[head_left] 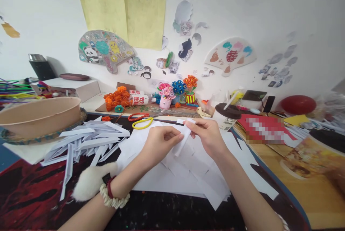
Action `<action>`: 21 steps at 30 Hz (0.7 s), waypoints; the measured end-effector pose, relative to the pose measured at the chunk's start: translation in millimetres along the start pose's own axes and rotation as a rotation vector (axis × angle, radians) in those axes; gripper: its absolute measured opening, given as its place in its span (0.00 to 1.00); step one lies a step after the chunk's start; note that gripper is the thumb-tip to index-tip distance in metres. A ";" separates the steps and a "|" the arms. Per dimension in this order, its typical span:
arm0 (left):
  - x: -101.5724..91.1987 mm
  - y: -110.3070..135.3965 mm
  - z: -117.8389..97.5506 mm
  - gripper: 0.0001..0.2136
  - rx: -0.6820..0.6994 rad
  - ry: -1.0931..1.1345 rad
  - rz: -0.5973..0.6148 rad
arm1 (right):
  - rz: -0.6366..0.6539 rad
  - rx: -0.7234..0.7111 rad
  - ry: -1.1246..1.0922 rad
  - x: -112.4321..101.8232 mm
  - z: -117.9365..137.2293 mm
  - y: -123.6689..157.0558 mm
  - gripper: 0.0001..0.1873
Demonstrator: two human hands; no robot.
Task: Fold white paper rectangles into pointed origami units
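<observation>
Between my two hands is a narrow folded strip of white paper (182,142), held slanted above the other paper. My left hand (163,140) pinches its left edge with thumb and fingertips. On its upper right part, my right hand (206,134) grips it with the thumb on top and the fingers curled behind. Loose white paper sheets (151,180) lie spread out under both hands. Left of them is a heap of folded white paper strips (91,139). Beside my left forearm rests a fluffy white object (90,184).
A pinkish basin (40,114) stands at the left. Behind the paper are red and yellow scissors handles (142,123), small flower pots (165,101) and a lidded cup (225,119) with a straw. To the right lies a red packet (261,126). The wall rises behind.
</observation>
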State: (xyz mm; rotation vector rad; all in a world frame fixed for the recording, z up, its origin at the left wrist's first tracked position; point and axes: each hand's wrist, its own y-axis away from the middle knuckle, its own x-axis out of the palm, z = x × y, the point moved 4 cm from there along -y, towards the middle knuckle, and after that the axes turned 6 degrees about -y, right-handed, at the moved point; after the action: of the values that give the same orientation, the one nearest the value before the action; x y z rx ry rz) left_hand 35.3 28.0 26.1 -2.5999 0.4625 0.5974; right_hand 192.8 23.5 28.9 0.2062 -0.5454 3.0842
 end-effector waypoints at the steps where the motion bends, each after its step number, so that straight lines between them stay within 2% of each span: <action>1: -0.2 0.2 0.3 0.10 -0.006 0.000 -0.002 | 0.003 0.004 -0.006 -0.2 -0.5 -0.2 0.12; 6: -0.7 1.0 -1.0 0.11 -0.001 0.001 -0.013 | 0.019 0.090 -0.074 -0.2 -3.9 0.2 0.11; 12: -4.5 0.1 -2.8 0.10 0.006 0.023 -0.055 | 0.166 0.207 -0.073 6.2 -3.2 2.3 0.16; 21: -1.9 0.6 0.9 0.10 0.025 -0.078 -0.034 | 0.032 0.024 0.020 -7.1 -5.6 -2.7 0.16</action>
State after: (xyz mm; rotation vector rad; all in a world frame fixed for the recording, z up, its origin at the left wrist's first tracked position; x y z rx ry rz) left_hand 33.1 28.4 26.1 -2.5454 0.3981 0.6743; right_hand 199.1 28.0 23.7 0.1676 -0.5160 3.1214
